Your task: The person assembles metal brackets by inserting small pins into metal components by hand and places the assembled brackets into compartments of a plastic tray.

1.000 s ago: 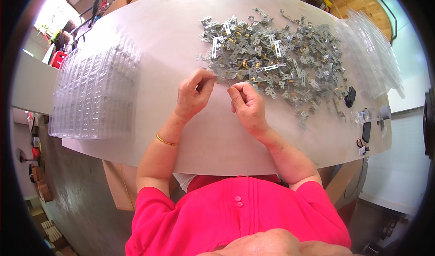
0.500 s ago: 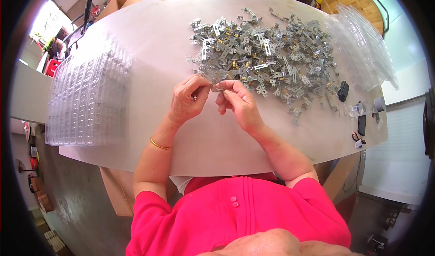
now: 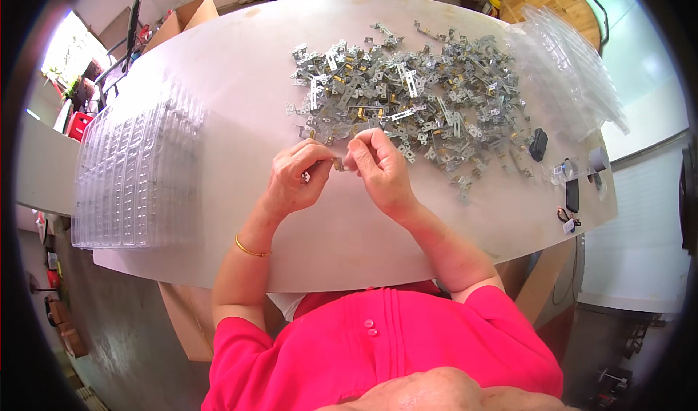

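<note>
A small metal bracket (image 3: 338, 164) with a brass-coloured bit sticks out from the fingertips of my left hand (image 3: 294, 182), which is closed on it. More metal shows within the curl of those fingers, too small to make out. Just to the right, my right hand (image 3: 382, 172) is closed in a pinch, its fingertips close beside the bracket. What that pinch holds, if anything, is hidden. Both hands hover over the pale table (image 3: 349, 240) at the near edge of a wide pile of metal brackets (image 3: 414, 98), silver-grey with some brass-coloured pieces.
Clear plastic trays (image 3: 138, 178) are stacked at the left. Clear plastic sheets or trays (image 3: 571, 69) lie at the far right. Along the right edge are a black object (image 3: 538, 144), a tape roll (image 3: 598, 159) and a dark phone-like device (image 3: 572, 195).
My right hand has turned, its fingers rising and curling tighter; the metal that showed between the hands is now mostly hidden. The left keeps its grip. The whole view has shifted slightly.
</note>
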A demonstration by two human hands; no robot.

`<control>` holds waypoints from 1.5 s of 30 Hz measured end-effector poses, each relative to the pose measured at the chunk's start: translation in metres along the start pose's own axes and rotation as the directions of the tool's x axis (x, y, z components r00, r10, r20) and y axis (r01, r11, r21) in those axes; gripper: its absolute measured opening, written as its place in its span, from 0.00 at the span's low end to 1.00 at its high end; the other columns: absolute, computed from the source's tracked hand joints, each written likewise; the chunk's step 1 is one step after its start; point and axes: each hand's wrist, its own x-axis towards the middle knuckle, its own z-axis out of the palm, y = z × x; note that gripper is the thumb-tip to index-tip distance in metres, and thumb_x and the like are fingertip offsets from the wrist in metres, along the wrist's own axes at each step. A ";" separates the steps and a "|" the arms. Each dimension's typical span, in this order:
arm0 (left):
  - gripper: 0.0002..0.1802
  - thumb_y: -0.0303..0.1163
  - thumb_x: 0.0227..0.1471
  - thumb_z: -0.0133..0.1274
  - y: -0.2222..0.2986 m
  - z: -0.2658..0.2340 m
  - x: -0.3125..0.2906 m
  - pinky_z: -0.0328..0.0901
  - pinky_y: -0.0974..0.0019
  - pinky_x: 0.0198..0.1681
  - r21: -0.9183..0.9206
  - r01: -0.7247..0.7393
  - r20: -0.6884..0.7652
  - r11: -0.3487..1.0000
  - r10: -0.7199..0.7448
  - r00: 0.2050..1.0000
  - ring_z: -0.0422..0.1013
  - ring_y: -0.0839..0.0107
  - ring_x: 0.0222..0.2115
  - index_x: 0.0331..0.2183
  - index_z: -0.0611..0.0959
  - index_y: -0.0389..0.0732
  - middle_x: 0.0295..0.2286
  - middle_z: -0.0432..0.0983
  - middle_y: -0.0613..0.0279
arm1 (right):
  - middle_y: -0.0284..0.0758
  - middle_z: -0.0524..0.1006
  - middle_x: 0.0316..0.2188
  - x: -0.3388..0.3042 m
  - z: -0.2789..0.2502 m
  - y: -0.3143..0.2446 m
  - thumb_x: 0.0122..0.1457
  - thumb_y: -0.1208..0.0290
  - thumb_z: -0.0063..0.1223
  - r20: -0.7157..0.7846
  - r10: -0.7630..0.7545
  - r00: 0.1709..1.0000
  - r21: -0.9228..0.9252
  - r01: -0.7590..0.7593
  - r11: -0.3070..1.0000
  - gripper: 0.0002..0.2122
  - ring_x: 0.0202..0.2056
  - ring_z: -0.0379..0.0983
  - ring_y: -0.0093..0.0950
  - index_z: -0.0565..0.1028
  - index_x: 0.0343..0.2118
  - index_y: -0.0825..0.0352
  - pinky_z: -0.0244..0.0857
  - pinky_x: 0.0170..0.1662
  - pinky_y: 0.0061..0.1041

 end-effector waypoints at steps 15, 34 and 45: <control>0.13 0.13 0.43 0.57 -0.010 0.010 -0.004 0.69 0.62 0.25 0.290 -0.132 -0.229 0.948 0.203 0.952 0.74 0.62 0.23 0.33 0.78 0.38 0.26 0.76 0.59 | 0.35 0.78 0.37 0.023 0.004 -0.007 0.68 0.68 0.50 0.168 0.135 0.977 0.244 -0.173 0.954 0.07 0.33 0.79 0.22 0.72 0.39 0.67 0.78 0.34 0.23; 0.15 0.40 0.65 0.50 -0.018 -0.012 -0.002 0.71 0.72 0.33 -0.809 0.504 0.193 0.303 -0.673 0.714 0.75 0.76 0.29 0.38 0.77 0.36 0.30 0.78 0.60 | 0.42 0.77 0.46 0.029 0.013 -0.006 0.54 0.81 0.59 0.385 -0.712 0.587 -0.430 0.797 0.425 0.10 0.43 0.77 0.38 0.73 0.39 0.68 0.75 0.42 0.31; 0.11 0.33 0.64 0.46 -0.021 -0.016 -0.003 0.68 0.76 0.26 -0.794 0.534 0.155 0.290 -0.754 0.639 0.72 0.79 0.22 0.41 0.78 0.36 0.26 0.76 0.65 | 0.38 0.76 0.49 0.007 0.034 -0.019 0.54 0.77 0.60 0.404 -0.643 0.651 -0.515 0.743 0.428 0.09 0.41 0.79 0.35 0.76 0.38 0.61 0.75 0.35 0.30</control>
